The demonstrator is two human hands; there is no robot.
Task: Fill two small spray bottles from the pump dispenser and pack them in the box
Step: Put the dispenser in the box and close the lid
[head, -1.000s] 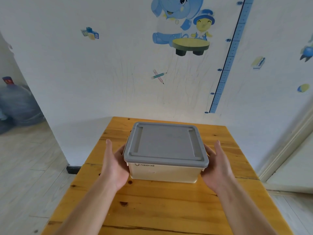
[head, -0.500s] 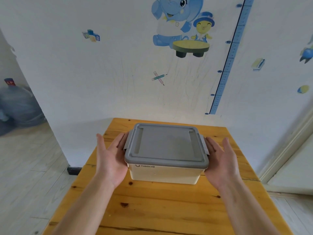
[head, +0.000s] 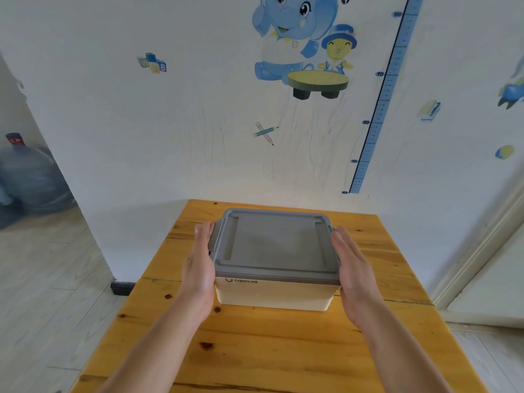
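Box (head: 275, 251) apparently pressed between both hands (head: 198, 268) (head: 353, 275)

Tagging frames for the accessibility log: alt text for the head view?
A person's left hand and right hand lie flat, fingers straight, against opposite sides of a cream storage box with its grey lid on, standing on a wooden table. Behind, a white wall carries cartoon stickers and a height chart.

I read a yellow-orange wooden table (head: 283, 350) beneath the left hand (head: 200, 265). Far left of that hand stands a blue water jug (head: 31, 177). Beyond the right hand (head: 353, 268), a blue height-scale wall sticker (head: 384, 103) rises beside a blue cartoon elephant sticker (head: 289, 32).
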